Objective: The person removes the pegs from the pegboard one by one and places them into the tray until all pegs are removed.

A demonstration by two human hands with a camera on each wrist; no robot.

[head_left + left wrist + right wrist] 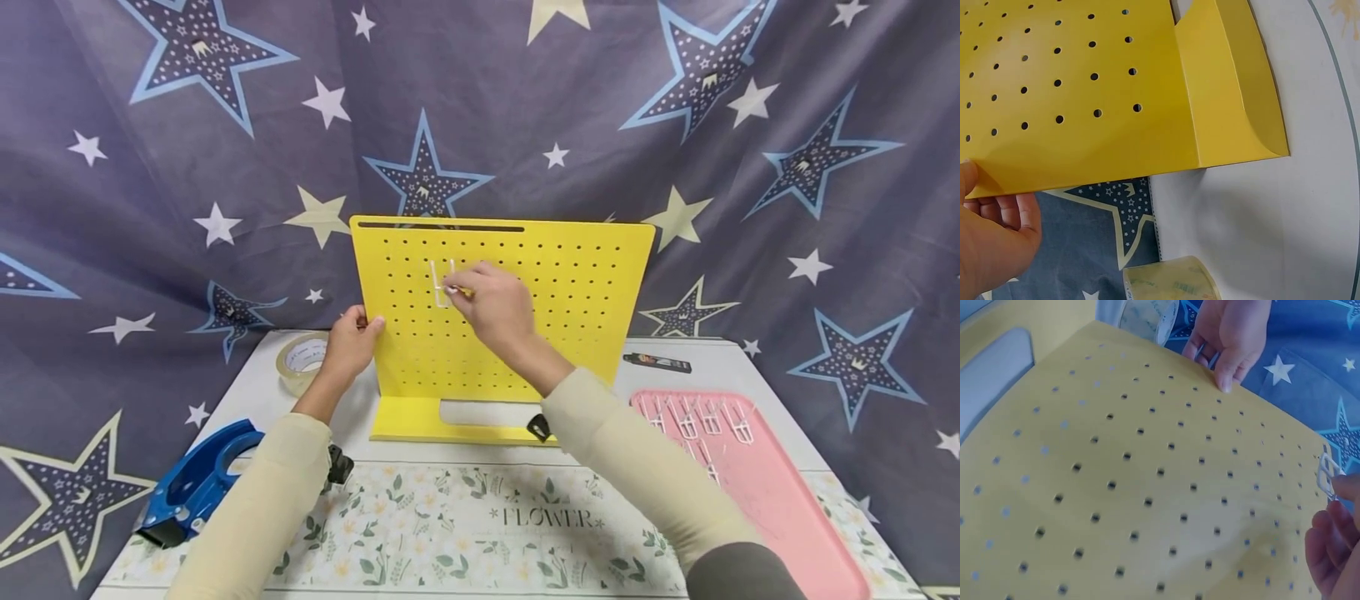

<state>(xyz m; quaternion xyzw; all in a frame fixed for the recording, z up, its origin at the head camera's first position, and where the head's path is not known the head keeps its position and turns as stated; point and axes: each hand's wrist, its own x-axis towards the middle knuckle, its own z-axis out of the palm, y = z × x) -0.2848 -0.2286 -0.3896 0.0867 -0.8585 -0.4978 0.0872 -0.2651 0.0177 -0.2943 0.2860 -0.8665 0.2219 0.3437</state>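
Observation:
A yellow pegboard (577, 354) with rows of small holes stands upright on its folded base. My left hand (351, 343) grips its left edge, the thumb on the front face and the fingers curled behind, as the left wrist view also shows of the hand (997, 240). At the board's upper left, my right hand (498, 310) pinches a white wire hook (437, 287) between thumb and fingertips. In the right wrist view the hook (1325, 478) lies close over the holes, partly covered by the thumb.
On the right, a pink tray (780, 517) carries several white hooks (711, 415). Behind it lies a dark, narrow labelled object (657, 362). To the left are a tape roll (296, 382) and a blue tape dispenser (191, 479). A star-patterned curtain (510, 125) hangs behind the board.

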